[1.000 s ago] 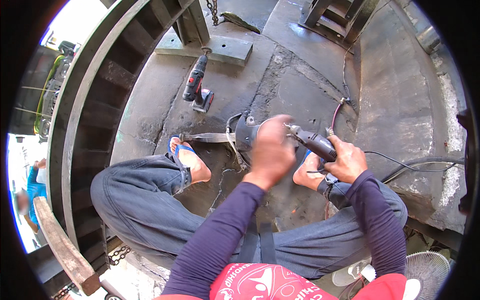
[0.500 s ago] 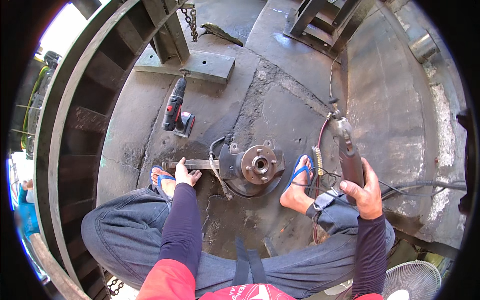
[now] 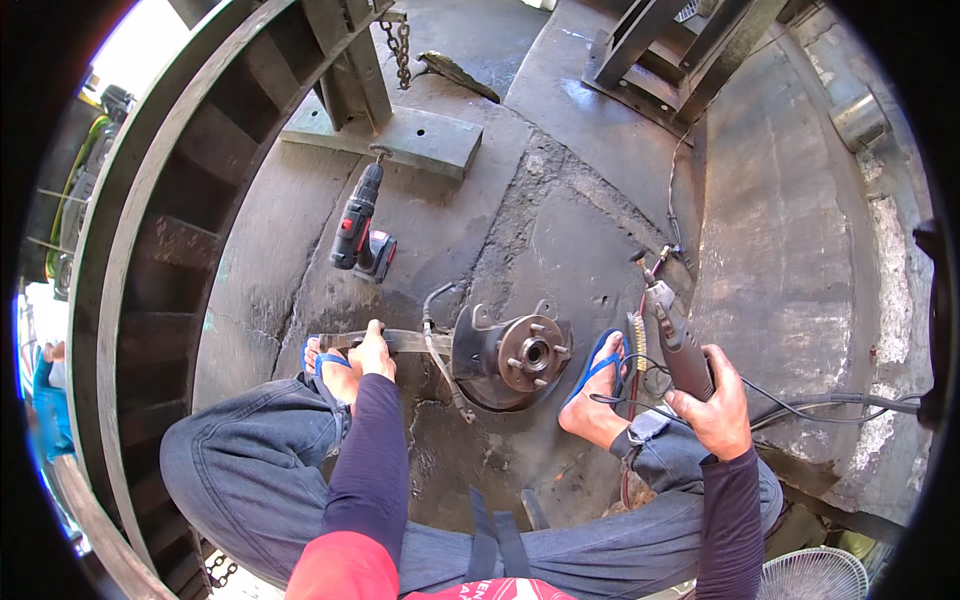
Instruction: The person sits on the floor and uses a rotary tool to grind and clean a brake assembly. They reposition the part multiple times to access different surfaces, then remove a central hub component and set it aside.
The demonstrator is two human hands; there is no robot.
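On the ground between my feet sits a wheel hub with studs around a centre bore, fixed to a dark steering knuckle. A flat metal arm runs left from it, and my left hand is closed around that arm near my left foot. A brake hose curves over the arm. Off to the right, my right hand grips the rear body of a grey corded die grinder. Its narrow head points up and left, ending in a small dark bit, apart from the hub.
A cordless drill lies beyond my left hand, near a steel base plate. A curved steel frame borders the left. Beside my right foot are a wire brush and cables. A fan stands at lower right.
My left fingers, spread before, have closed around the arm, and the hub has tilted slightly to the right. The grinder's head has swung left and away from me in my right hand.
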